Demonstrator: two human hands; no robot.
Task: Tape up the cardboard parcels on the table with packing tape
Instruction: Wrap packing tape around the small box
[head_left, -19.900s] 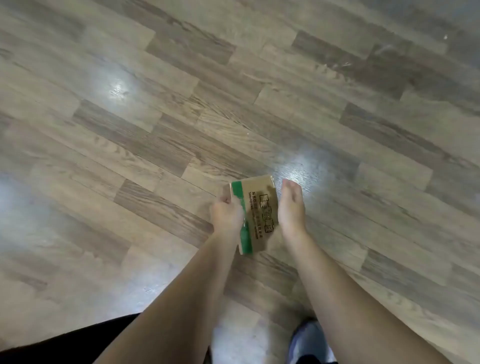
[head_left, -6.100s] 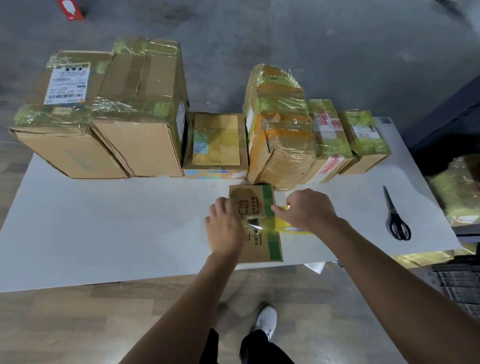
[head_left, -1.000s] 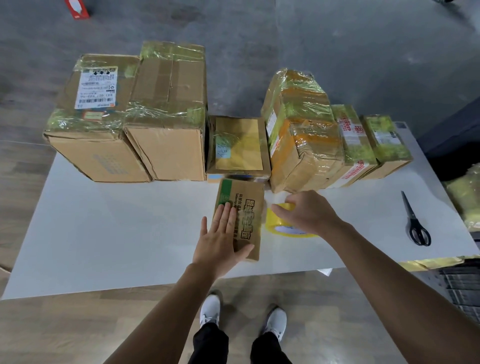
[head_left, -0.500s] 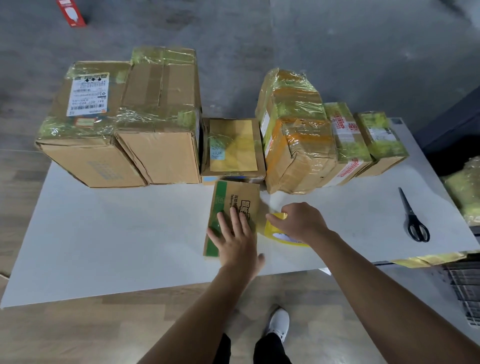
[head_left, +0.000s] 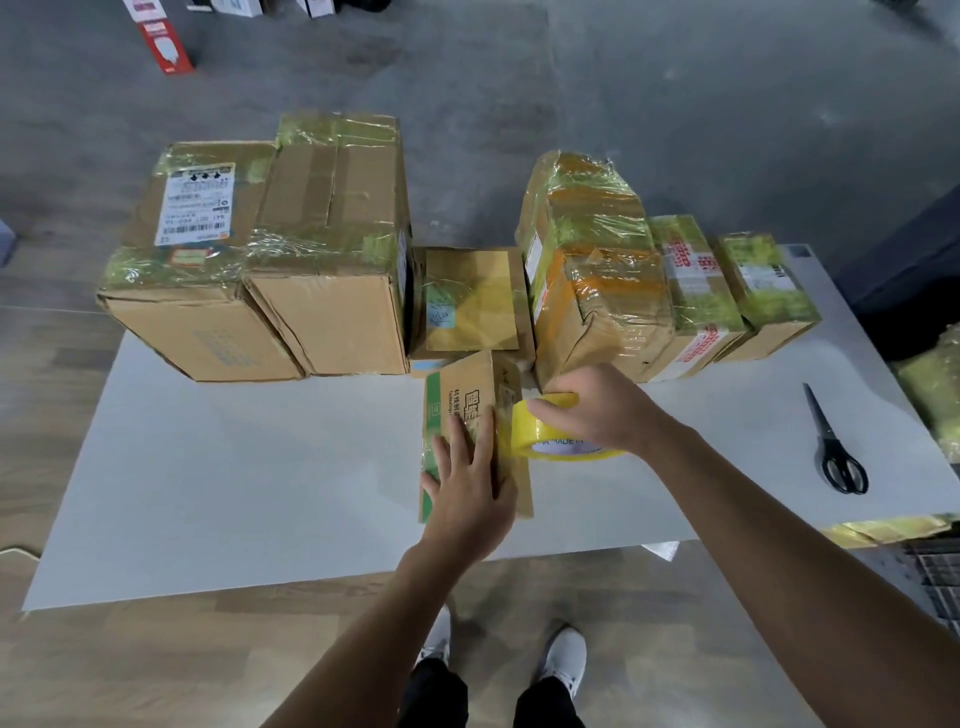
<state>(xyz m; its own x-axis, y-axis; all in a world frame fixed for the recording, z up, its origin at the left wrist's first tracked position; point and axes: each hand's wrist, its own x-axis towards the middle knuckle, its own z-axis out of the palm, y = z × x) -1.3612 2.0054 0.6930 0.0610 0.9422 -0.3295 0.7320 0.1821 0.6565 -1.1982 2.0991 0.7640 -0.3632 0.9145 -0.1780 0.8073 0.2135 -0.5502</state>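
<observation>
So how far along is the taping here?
Done: the parcels lined up at the back of the table already show glossy tape. In hand: the left hand presses flat on the small green-striped box while the right hand grips the yellow tape roll against its right side. Left: finishing this box and cutting the tape; the scissors lie untouched at the right.

Black scissors (head_left: 830, 444) lying flat, red box (head_left: 166, 44) on grey floor, white shoes (head_left: 563, 654)

Light dim and diffuse. Soft, weak shadows on table (head_left: 218, 467) under near faces of parcels (head_left: 322, 317). Small glints on wrap (head_left: 582, 208) at 12–1 o'clock. Wide-angle bowing of table edge at 4 and 7 o'clock. Focus soft throughout.
</observation>
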